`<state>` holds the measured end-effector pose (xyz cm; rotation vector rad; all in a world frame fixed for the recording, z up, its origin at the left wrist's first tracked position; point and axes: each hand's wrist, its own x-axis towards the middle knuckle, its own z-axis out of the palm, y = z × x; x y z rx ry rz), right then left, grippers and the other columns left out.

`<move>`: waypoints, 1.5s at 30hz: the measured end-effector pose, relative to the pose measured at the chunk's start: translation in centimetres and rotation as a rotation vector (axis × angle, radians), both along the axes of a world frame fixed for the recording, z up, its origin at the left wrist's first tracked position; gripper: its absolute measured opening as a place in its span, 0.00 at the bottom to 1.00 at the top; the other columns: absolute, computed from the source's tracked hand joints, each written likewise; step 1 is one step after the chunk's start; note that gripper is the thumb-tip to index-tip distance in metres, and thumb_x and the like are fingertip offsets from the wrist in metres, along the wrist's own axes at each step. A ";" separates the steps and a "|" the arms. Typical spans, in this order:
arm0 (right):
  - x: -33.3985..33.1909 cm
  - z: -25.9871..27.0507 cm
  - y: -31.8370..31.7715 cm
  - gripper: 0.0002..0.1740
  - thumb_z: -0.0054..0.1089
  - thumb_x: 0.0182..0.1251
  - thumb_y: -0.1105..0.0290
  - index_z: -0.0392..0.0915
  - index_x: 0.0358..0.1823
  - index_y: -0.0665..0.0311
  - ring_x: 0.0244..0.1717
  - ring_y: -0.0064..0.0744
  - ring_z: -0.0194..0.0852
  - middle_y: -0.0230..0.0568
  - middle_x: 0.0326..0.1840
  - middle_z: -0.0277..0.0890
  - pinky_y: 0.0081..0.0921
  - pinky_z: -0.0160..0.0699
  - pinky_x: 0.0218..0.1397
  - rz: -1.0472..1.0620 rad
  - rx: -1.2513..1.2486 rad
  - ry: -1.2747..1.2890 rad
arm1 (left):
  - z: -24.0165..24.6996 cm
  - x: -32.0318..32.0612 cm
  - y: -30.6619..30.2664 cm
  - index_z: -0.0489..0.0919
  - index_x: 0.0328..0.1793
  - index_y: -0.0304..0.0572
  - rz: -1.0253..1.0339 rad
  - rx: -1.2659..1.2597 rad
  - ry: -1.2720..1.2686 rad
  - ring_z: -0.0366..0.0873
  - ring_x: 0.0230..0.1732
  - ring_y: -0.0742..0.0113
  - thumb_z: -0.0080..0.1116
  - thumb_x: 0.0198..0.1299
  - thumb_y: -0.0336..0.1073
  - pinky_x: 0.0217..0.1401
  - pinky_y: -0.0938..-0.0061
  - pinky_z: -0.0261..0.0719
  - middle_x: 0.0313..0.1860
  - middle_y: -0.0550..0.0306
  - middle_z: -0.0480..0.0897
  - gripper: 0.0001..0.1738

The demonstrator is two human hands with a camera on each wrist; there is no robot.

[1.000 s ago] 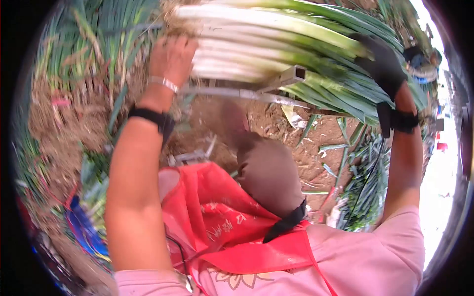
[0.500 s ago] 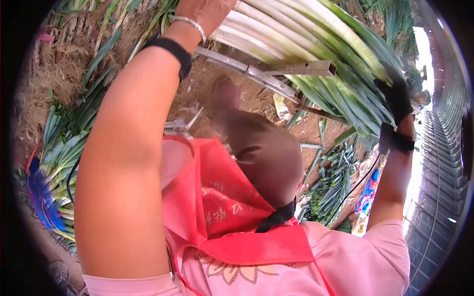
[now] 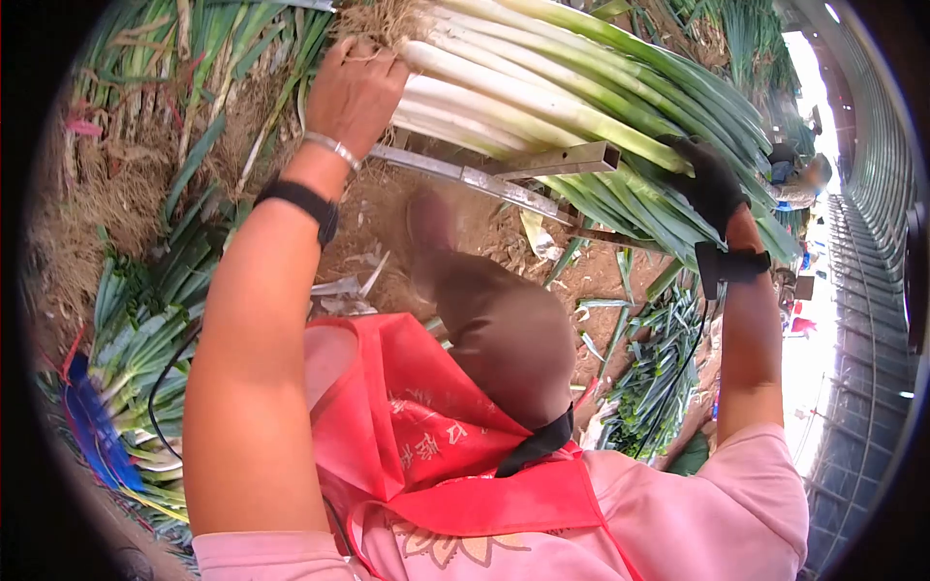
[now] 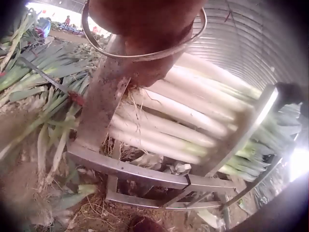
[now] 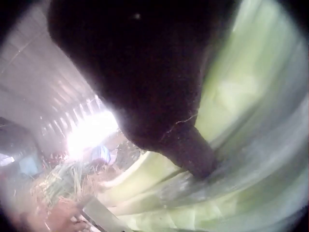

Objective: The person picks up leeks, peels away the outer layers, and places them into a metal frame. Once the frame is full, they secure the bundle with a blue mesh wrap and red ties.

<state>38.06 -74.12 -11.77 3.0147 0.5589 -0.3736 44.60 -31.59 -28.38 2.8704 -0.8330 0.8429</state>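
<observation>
In the head view a thick layer of leeks lies across a metal rack, white ends to the left and green leaves to the right. My bare left hand holds the root end of a front leek, knuckles bent and fingertips hidden. From the left wrist, roots hang just below this hand. On the leafy side, my right hand in a dark glove grips the leek where white turns green, thumb over the top. The right wrist view shows the dark glove pressed close against green stalks.
A square metal bar juts from the rack toward me. More leeks with dry roots lie at the left, near a blue-wrapped bunch. Cut leaves are heaped on the soil at the right. My knee is below the rack.
The view has tilted and shifted. My left hand rose toward the top of the picture, then came back down at the root ends. The right hand stays at the leafy side.
</observation>
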 end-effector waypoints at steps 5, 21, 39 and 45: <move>-2.1 1.1 2.6 0.26 0.68 0.55 0.67 0.78 0.59 0.53 0.43 0.53 0.72 0.48 0.38 0.74 0.44 0.70 0.47 0.019 -0.039 -0.105 | 0.4 -0.6 1.0 0.78 0.43 0.44 -0.066 -0.146 0.068 0.80 0.48 0.52 0.64 0.53 0.37 0.64 0.57 0.70 0.40 0.51 0.83 0.13; -4.4 -4.0 6.4 0.23 0.67 0.54 0.63 0.79 0.54 0.47 0.41 0.50 0.76 0.39 0.43 0.79 0.42 0.76 0.44 -0.018 -0.039 -0.413 | 3.7 -0.1 -0.6 0.80 0.57 0.52 -0.028 -0.044 0.274 0.78 0.56 0.58 0.60 0.61 0.46 0.60 0.65 0.76 0.55 0.59 0.81 0.19; -8.8 1.6 -1.1 0.22 0.64 0.51 0.66 0.78 0.51 0.51 0.54 0.46 0.74 0.41 0.52 0.78 0.42 0.69 0.58 -0.168 -0.124 -0.542 | 3.0 0.8 0.3 0.78 0.60 0.52 -0.061 -0.010 0.254 0.78 0.54 0.54 0.63 0.59 0.38 0.55 0.62 0.79 0.56 0.57 0.80 0.21; -10.4 -3.2 -1.6 0.23 0.64 0.52 0.65 0.78 0.54 0.50 0.55 0.44 0.73 0.38 0.59 0.75 0.43 0.68 0.58 -0.211 -0.099 -0.718 | 3.3 0.0 -0.5 0.79 0.57 0.49 -0.033 -0.076 0.219 0.79 0.53 0.54 0.65 0.57 0.37 0.54 0.64 0.79 0.54 0.59 0.80 0.20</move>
